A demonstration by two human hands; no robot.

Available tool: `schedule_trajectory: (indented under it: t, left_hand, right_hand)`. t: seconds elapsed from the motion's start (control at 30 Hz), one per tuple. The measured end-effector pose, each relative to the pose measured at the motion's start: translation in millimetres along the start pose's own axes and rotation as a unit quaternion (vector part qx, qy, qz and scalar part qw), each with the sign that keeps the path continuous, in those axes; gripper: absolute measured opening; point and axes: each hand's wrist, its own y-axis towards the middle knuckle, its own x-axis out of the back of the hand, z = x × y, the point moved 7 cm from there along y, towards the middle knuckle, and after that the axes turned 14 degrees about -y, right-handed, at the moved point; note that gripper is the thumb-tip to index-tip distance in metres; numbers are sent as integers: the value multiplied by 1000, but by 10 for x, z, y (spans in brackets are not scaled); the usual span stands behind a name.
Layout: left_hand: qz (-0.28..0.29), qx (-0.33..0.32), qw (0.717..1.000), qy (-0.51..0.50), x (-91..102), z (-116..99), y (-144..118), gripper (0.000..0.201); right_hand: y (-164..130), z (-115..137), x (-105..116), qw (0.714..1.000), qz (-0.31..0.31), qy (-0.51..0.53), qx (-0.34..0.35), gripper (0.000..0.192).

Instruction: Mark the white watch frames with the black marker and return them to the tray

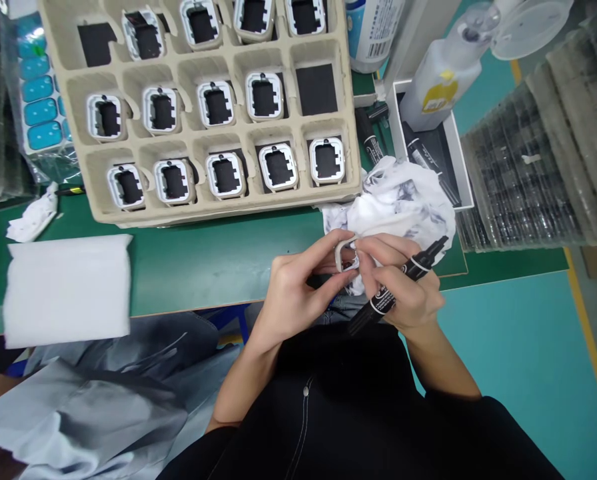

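Observation:
My left hand [301,283] pinches a small whitish watch-case frame [339,256] between thumb and fingers, just past the table's front edge. Lying across the fingers of my right hand [408,287] is a black marker pen [382,300], tilted with one end up to the right. The fingertips of that same hand also touch the right side of the frame. Beyond the hands, a beige moulded tray [228,211] holds several similar frames [327,161], one to a compartment. Two of its visible compartments show only a dark square base.
A crumpled, stained white cloth [403,193] lies behind my right hand. Further right are a white box [466,173] with markers, a pump bottle [438,83] and stacked plastic trays [538,133]. A white foam pad [68,290] overhangs the table edge by a seated person [88,407].

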Motion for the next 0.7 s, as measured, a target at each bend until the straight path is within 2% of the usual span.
schedule_trajectory:
  t: [0.17, 0.7]
  left_hand:
    - [6, -5, 1000, 2, -2, -11, 3, 49]
    - [16, -12, 1000, -11, 8, -4, 19, 52]
  right_hand:
    - [-31, 12, 14, 1000, 15, -2, -5, 40]
    - [-77, 10, 20, 998, -16, 1, 57, 38]
